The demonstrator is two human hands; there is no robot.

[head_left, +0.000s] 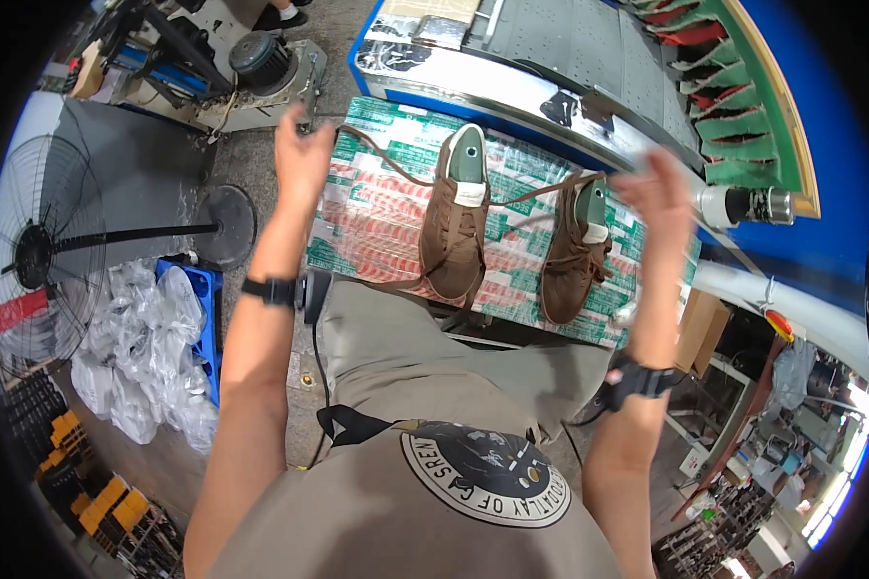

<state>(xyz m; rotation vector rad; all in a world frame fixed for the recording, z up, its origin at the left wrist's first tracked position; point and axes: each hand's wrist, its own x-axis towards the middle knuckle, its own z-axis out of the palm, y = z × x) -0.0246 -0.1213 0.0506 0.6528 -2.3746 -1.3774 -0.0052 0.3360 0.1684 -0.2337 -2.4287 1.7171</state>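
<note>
Two brown lace-up shoes stand on a table covered with green, red and white printed wrapping, toes toward me. The left shoe (454, 241) has a green insole and a pale tongue label. One shoelace (386, 154) stretches from it out to my left hand (302, 159), whose fingers pinch its end. Toward the other side, a second lace (541, 193) runs over to my right hand (661, 193), which is raised and blurred; its fingers appear closed on that end. Just left of that hand sits the right shoe (572, 265), its laces tied in a bow.
A machine with a grey plated belt (570, 58) borders the table's far side. On my left are a standing fan (34, 251), a blue crate (203, 333) with clear plastic bags (145, 357), and a motor (261, 63). A cardboard box (703, 328) is at right.
</note>
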